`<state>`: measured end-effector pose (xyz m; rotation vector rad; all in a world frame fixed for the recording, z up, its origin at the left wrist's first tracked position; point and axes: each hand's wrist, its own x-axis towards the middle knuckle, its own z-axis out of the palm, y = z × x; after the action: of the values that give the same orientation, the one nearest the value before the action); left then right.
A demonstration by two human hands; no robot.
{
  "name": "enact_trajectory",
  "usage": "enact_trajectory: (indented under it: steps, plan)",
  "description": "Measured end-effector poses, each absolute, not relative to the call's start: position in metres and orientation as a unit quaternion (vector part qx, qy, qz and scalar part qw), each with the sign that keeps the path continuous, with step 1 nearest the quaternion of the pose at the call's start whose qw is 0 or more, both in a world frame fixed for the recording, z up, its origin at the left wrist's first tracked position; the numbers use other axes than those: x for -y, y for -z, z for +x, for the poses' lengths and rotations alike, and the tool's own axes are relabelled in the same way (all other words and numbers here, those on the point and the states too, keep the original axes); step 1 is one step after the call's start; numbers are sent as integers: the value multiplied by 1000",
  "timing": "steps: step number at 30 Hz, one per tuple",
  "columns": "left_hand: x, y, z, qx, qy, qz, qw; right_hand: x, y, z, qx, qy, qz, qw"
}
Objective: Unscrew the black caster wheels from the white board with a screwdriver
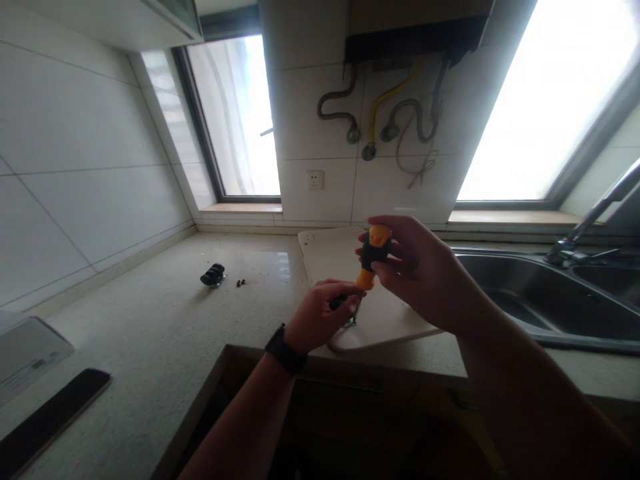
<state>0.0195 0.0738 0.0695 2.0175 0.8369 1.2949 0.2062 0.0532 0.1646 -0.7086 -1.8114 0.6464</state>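
My right hand (420,267) grips a screwdriver (376,252) with a yellow and black handle, its shaft pointing down. My left hand (323,313), with a dark band on the wrist, pinches a small black part (339,302) with some metal under it, right by the screwdriver's shaft. Fingers hide most of that part and the screwdriver's tip. Both hands work over the front edge of a white panel (390,327) that lies on the counter. To the left lies a ridged black piece with a metal base (213,275), and beside it a few tiny dark screws (241,283).
A steel sink (530,293) with a faucet (595,217) is at the right. On the counter's left are a white box (33,353) and a long dark flat object (55,420). Hoses (395,100) hang on the tiled wall ahead. Below the counter edge is a dark opening.
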Motion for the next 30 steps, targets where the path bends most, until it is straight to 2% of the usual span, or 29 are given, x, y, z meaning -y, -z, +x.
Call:
enact_trajectory:
  steps: [6, 12, 17, 22, 30]
  plan:
    - [-63, -65, 12, -322, -518, 733, 301, -48, -170, 223, 733, -246, -280, 569]
    - [-27, -53, -1, -364, -610, 641, 291, -37, -158, 244, 612, -289, -275, 683]
    - [4, -40, 0, -422, -544, 611, 391, -33, -133, 253, 511, -332, -267, 747]
    - [20, -33, 9, -410, -508, 588, 478, -30, -107, 254, 434, -358, -299, 771]
    - [21, -30, 18, -446, -487, 603, 447, -25, -83, 252, 377, -397, -318, 774]
